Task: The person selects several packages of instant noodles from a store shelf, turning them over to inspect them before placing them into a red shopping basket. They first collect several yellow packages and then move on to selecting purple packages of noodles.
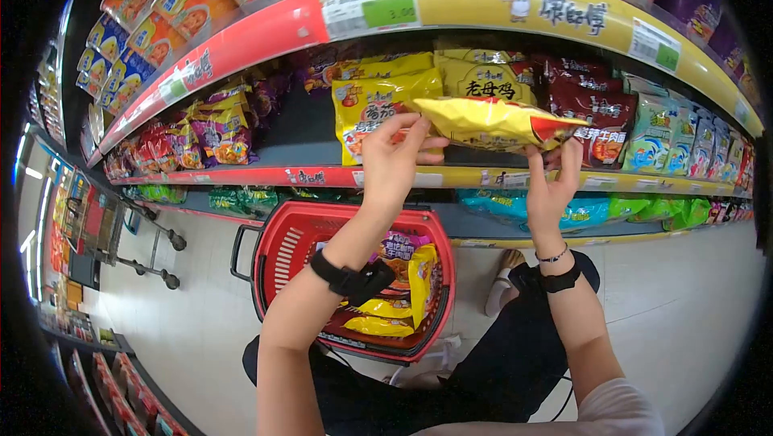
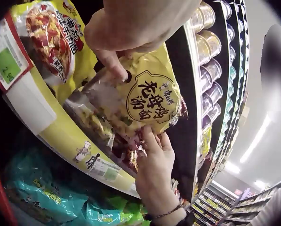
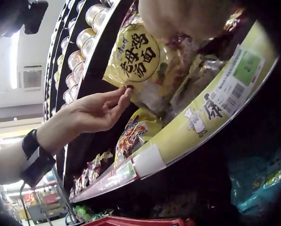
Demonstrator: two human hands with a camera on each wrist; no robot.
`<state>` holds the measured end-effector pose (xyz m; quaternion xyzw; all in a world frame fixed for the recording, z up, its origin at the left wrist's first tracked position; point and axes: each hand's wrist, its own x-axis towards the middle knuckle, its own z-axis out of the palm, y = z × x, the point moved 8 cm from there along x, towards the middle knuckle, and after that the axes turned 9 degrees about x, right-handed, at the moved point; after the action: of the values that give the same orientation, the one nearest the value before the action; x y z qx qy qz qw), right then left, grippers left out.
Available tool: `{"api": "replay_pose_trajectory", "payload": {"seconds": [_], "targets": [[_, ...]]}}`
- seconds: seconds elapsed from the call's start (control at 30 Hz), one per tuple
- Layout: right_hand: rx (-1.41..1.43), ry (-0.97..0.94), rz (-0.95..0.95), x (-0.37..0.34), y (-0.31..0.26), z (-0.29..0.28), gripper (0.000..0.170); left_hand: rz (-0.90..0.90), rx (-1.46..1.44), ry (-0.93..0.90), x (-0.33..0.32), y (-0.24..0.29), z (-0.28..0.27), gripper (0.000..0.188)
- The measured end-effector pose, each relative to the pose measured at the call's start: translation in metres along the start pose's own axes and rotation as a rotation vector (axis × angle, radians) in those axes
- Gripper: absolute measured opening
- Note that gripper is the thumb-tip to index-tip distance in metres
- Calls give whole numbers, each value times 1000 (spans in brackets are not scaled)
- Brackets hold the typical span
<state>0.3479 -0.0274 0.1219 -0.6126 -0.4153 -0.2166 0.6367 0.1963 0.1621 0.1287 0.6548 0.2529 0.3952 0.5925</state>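
Observation:
A pale yellow instant noodle packet (image 1: 483,118) is held tilted in front of the middle shelf, seen almost edge-on in the head view. My left hand (image 1: 394,150) pinches its left end between thumb and fingers. At the other end, my right hand (image 1: 554,182) grips the packet from below. Both wrist views show the packet's printed front (image 2: 152,101) with dark lettering in a round outline. Behind it on the shelf stand a matching pale yellow packet (image 1: 483,78) and a brighter yellow tomato noodle packet (image 1: 350,114).
A red shopping basket (image 1: 306,210) holding several noodle packets (image 1: 386,307) sits on the floor below the shelf. Dark red packets (image 1: 592,114) and pale green ones (image 1: 648,134) line the shelf at right. A yellow price rail (image 1: 475,5) runs above. A cart (image 1: 121,227) stands at left.

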Motion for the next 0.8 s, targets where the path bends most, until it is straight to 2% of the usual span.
{"api": "replay_pose_trajectory", "payload": {"seconds": [0.07, 0.13, 0.2, 0.27, 0.33, 0.37, 0.43, 0.47, 0.53, 0.6, 0.67, 0.7, 0.73, 0.8], "targets": [[212, 55, 208, -1, 25, 1, 35, -28, -27, -18, 13, -9, 14, 19], [230, 71, 196, -3, 36, 2, 41, -54, 5, -20, 19, -19, 20, 21], [281, 0, 332, -8, 49, 10, 50, -156, 26, 20, 17, -33, 17, 21], [314, -29, 371, -10, 52, 11, 57, -143, 48, 2, 14, -36, 20, 19], [270, -3, 330, -8, 41, 7, 60, 52, 108, 97, 5, -18, 18, 16], [255, -17, 331, -8, 34, 6, 63, 52, 113, 93, 1, -20, 18, 16], [263, 2, 309, -10, 32, 7, 64, 282, 490, 86, -8, -3, 24, 20], [266, 16, 284, -10, 29, 7, 64, 286, 494, 84, -10, -4, 25, 20], [323, 38, 302, -7, 30, 8, 64, 567, 924, 73, -22, 17, 46, 30], [377, 57, 318, -5, 30, 9, 64, 574, 905, 76, -17, 9, 52, 35], [418, 114, 303, -4, 28, 8, 61, 502, 829, 40, -11, -1, 54, 37], [421, 116, 300, -5, 28, 7, 61, 365, 714, -3, -8, -7, 55, 40], [322, 59, 255, -4, 25, 9, 56, 370, 717, -2, -10, -2, 57, 40], [223, 5, 212, -5, 23, 14, 51, 233, 695, -34, -12, -7, 59, 43]]}}
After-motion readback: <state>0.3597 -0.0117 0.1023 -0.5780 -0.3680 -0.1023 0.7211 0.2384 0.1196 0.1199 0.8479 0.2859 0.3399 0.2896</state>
